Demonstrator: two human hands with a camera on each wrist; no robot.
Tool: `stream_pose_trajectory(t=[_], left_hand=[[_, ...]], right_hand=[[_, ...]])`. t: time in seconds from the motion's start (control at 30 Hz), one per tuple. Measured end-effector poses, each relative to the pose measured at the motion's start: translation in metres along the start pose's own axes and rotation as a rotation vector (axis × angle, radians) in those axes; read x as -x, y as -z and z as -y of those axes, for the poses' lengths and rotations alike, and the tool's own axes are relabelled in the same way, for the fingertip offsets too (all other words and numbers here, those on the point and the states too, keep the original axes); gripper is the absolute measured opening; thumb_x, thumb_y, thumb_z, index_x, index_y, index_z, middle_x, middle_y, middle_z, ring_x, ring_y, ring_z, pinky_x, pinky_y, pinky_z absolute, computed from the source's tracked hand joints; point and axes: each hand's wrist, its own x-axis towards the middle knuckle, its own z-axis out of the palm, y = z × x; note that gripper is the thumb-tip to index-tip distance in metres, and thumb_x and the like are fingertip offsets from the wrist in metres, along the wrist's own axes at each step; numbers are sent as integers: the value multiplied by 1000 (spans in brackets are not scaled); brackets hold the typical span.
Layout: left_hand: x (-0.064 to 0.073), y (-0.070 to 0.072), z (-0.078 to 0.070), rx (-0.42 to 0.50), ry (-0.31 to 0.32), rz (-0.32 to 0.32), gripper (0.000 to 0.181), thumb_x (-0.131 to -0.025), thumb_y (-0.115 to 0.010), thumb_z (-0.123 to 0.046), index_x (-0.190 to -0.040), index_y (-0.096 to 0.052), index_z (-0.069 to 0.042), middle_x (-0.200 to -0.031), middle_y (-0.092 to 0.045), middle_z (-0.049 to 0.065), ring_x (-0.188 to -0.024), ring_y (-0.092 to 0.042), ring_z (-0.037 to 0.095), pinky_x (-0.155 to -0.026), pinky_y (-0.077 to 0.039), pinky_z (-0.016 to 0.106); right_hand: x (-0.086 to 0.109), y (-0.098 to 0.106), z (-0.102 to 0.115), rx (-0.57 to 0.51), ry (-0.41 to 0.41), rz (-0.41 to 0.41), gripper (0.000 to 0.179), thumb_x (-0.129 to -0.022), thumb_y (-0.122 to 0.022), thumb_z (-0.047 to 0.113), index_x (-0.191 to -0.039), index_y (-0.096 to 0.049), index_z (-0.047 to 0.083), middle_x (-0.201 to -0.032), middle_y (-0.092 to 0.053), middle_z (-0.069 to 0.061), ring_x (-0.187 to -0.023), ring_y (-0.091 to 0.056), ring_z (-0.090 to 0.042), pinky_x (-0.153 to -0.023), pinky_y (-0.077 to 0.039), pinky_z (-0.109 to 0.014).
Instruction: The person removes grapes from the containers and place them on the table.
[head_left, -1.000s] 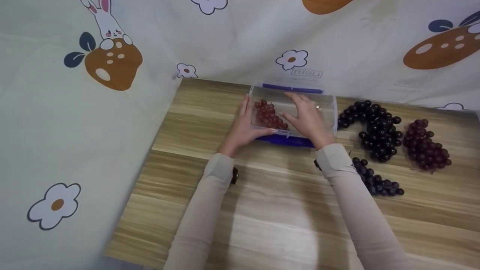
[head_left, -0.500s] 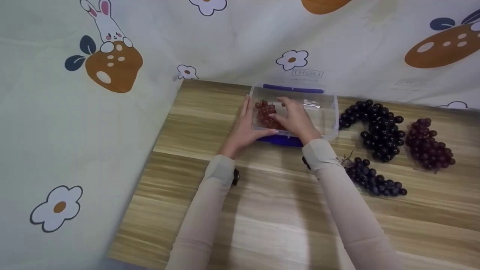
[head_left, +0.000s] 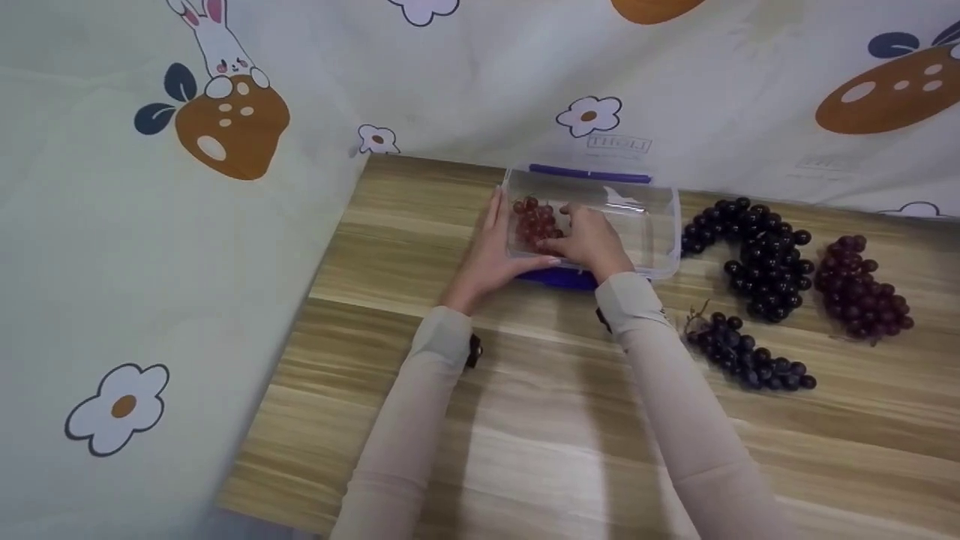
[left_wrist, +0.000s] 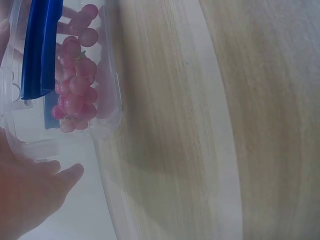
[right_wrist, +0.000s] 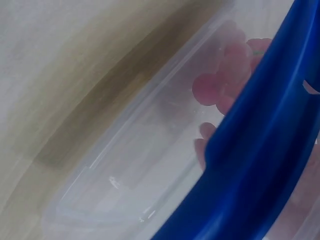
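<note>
A clear plastic food box (head_left: 660, 259) with blue clip flaps stands near the table's back edge. Inside its left end lies a bunch of red grapes (head_left: 535, 225), also seen through the wall in the left wrist view (left_wrist: 77, 85). My left hand (head_left: 486, 259) braces the box's front left corner, fingers straight along the left side and thumb along the front rim. My right hand (head_left: 592, 240) reaches into the box, its thumb and curled fingers at the bunch's right end. In the right wrist view a blue flap (right_wrist: 260, 135) hides most of that hand; two fingertips (right_wrist: 204, 142) show below the grapes.
Right of the box on the wooden table (head_left: 360, 375) lie a large black grape bunch (head_left: 765, 262), a dark red bunch (head_left: 862, 292) and a smaller dark bunch (head_left: 750, 356). A printed cloth (head_left: 465, 90) hangs behind the table and covers its left side.
My right hand has moved left inside the box to the red grapes, its fingers curling in. The bunch's right end has shifted left. My left hand stays at the corner.
</note>
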Motion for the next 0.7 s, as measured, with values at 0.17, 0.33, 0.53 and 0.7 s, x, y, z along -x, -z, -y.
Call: stream_pose_trajectory(t=[0.17,0.33,0.53,0.7], left_hand=[[-2,-1,1,9,-1,-2,136,-82,-88,-56,-170,6,-15,-178,12,5,-165,2,31,-134,-13,48],[-2,0,0,21,-3,-6,138,-80,-89,-58,-170,6,-13,-178,13,3,-165,2,33,-134,-12,49],[-1,-1,0,14,6,-27,139,-79,-90,-57,-170,4,-13,-179,11,5,-164,1,33,-133,-11,51],[-1,-1,1,11,0,-30,138,-79,-90,-56,-171,4,-13,-179,10,6,-164,-2,36,-133,-11,51]], right_hand=[[-2,0,0,17,-30,36,71,-92,-81,30,-145,-55,-9,-142,-61,-27,-130,-58,-41,-113,-48,-54],[-4,1,-2,15,-26,71,61,-89,-81,25,-135,-63,-11,-140,-64,-28,-127,-61,-43,-112,-50,-52],[-2,0,-1,35,-26,74,34,-88,-81,24,-101,-72,-6,-92,-69,-12,-83,-61,-27,-80,-56,-41],[-1,-1,0,28,-35,59,34,-86,-85,28,-89,-66,0,-80,-60,-5,-75,-55,-24,-76,-53,-41]])
